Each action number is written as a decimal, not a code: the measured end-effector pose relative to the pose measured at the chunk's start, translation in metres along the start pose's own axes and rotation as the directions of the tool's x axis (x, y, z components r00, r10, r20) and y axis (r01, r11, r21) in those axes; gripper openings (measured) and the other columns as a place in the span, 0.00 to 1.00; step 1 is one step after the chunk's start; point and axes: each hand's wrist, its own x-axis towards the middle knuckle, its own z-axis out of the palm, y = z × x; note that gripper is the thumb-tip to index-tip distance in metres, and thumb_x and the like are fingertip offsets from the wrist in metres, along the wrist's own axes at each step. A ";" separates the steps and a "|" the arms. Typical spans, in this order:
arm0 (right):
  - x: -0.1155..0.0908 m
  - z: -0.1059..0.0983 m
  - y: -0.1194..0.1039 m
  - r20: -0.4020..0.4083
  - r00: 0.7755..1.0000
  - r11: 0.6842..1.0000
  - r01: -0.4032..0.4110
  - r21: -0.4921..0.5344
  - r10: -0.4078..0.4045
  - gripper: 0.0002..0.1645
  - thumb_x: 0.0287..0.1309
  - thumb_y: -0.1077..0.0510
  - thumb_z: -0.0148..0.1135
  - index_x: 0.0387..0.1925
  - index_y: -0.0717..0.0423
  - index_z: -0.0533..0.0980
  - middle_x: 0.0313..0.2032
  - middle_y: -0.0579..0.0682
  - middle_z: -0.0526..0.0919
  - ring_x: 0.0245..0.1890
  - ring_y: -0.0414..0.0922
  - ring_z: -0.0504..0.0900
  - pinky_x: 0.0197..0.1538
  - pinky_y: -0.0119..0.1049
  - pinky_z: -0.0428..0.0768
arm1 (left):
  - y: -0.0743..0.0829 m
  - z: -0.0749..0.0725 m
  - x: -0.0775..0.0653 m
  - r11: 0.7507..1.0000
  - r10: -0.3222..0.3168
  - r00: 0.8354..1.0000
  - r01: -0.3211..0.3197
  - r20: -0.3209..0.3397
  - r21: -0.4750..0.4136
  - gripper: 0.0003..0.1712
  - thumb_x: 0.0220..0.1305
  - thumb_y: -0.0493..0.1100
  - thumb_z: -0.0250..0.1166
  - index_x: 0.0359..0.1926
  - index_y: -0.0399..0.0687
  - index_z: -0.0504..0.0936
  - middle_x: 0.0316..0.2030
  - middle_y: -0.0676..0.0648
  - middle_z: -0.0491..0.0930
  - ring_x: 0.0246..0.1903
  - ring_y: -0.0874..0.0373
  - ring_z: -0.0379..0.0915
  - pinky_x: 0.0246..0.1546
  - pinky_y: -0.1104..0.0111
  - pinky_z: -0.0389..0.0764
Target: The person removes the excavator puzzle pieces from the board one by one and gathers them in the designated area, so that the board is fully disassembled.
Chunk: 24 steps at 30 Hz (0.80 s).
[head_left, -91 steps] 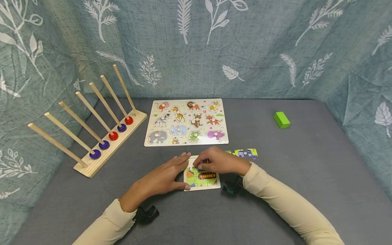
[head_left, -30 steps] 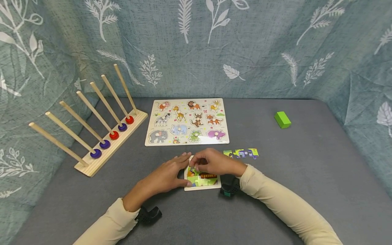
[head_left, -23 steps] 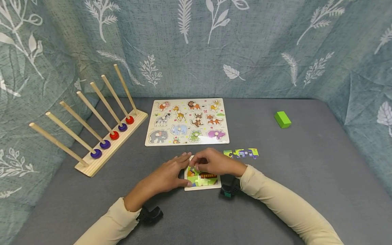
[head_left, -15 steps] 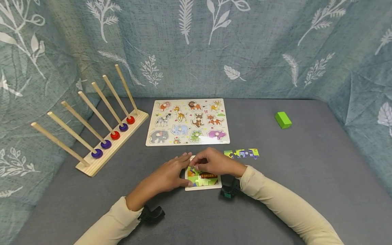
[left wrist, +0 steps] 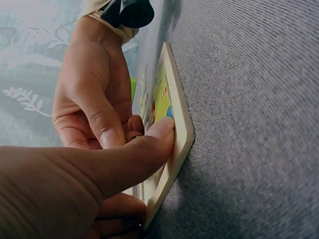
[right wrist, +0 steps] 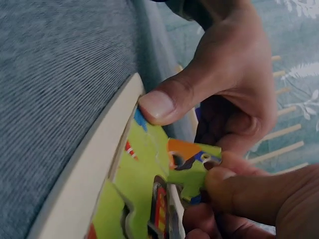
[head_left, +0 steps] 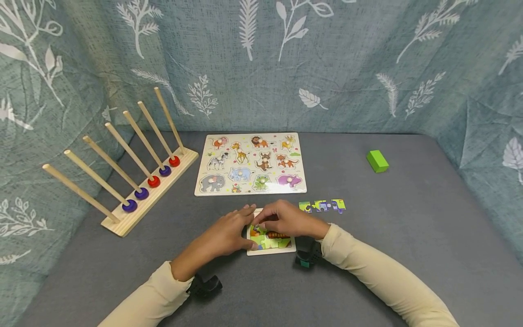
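A small wooden puzzle tray (head_left: 271,253) with a picture of a vehicle lies on the table in the head view. My left hand (head_left: 224,234) holds it along its left side, the thumb on the near corner and the fingers at the far one. In the right wrist view, my right hand (right wrist: 264,199) pinches an orange and green puzzle piece (right wrist: 192,162) between thumb and fingers. That piece sits tilted at the left part of the picture, its lower edge close against the other pieces (right wrist: 144,149). My right hand (head_left: 282,218) covers the tray's upper part in the head view.
Loose puzzle pieces (head_left: 321,205) lie in a row right of the tray. Behind it is an animal peg puzzle (head_left: 250,156). A wooden peg rack (head_left: 153,193) with red and purple rings stands left. A green block (head_left: 377,161) lies at the back right.
Over three seconds my right hand has shifted slightly left across the tray and now pinches at the orange piece. Over the last half second both hands have stayed nearly still.
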 end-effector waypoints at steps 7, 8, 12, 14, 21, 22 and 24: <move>0.002 0.001 0.001 0.005 1.000 1.000 -0.027 0.001 0.027 0.11 0.63 0.67 0.61 0.44 0.60 0.84 0.43 0.49 0.86 0.36 0.33 0.78 0.41 0.30 0.77 | -0.001 0.000 0.001 1.000 -0.001 1.000 0.001 0.006 -0.004 0.43 0.50 0.47 0.78 0.64 0.32 0.72 0.70 0.38 0.60 0.68 0.36 0.53 0.63 0.42 0.59; 0.002 0.001 0.001 0.006 0.999 0.999 -0.035 0.005 0.035 0.11 0.64 0.67 0.61 0.45 0.61 0.84 0.43 0.50 0.86 0.36 0.33 0.78 0.42 0.30 0.77 | -0.002 0.000 0.001 1.000 0.003 1.000 -0.003 0.007 -0.007 0.43 0.51 0.47 0.78 0.64 0.32 0.71 0.70 0.38 0.60 0.68 0.36 0.53 0.64 0.43 0.59; 0.003 0.002 0.002 0.014 0.998 0.998 -0.058 0.020 0.058 0.11 0.64 0.67 0.60 0.45 0.61 0.84 0.44 0.51 0.86 0.33 0.32 0.78 0.40 0.29 0.77 | -0.007 0.001 0.000 1.000 0.025 1.000 -0.025 0.006 -0.018 0.45 0.52 0.48 0.77 0.66 0.33 0.69 0.71 0.38 0.59 0.68 0.36 0.53 0.64 0.43 0.58; 0.003 0.002 0.002 0.014 0.998 0.998 -0.066 0.020 0.065 0.11 0.64 0.66 0.60 0.45 0.61 0.84 0.44 0.51 0.86 0.33 0.32 0.78 0.39 0.29 0.77 | -0.009 0.002 -0.001 0.999 0.036 0.999 -0.036 -0.006 -0.024 0.45 0.53 0.49 0.76 0.67 0.33 0.68 0.71 0.38 0.59 0.68 0.36 0.53 0.65 0.44 0.58; 0.002 0.004 0.004 -0.011 0.998 0.998 -0.065 -0.007 0.065 0.10 0.63 0.67 0.62 0.43 0.60 0.85 0.42 0.49 0.86 0.33 0.32 0.78 0.38 0.29 0.77 | -0.007 0.008 0.000 0.999 0.030 0.997 -0.031 -0.066 -0.022 0.42 0.54 0.48 0.75 0.65 0.34 0.71 0.70 0.39 0.61 0.68 0.36 0.54 0.63 0.43 0.60; 0.002 0.005 0.004 -0.015 0.998 0.998 -0.060 -0.010 0.060 0.10 0.63 0.67 0.62 0.43 0.60 0.85 0.42 0.50 0.86 0.32 0.32 0.78 0.37 0.29 0.77 | -0.007 0.010 0.000 0.999 0.026 0.997 -0.027 -0.071 -0.025 0.42 0.53 0.48 0.76 0.65 0.34 0.72 0.69 0.39 0.62 0.68 0.37 0.54 0.63 0.43 0.60; 0.002 0.006 0.004 -0.022 0.998 0.998 -0.053 -0.018 0.052 0.10 0.62 0.67 0.62 0.43 0.60 0.85 0.41 0.50 0.86 0.31 0.32 0.77 0.37 0.28 0.77 | -0.006 0.011 0.000 0.999 0.020 0.997 -0.023 -0.077 -0.037 0.41 0.52 0.47 0.76 0.64 0.34 0.73 0.69 0.39 0.62 0.68 0.38 0.54 0.64 0.43 0.59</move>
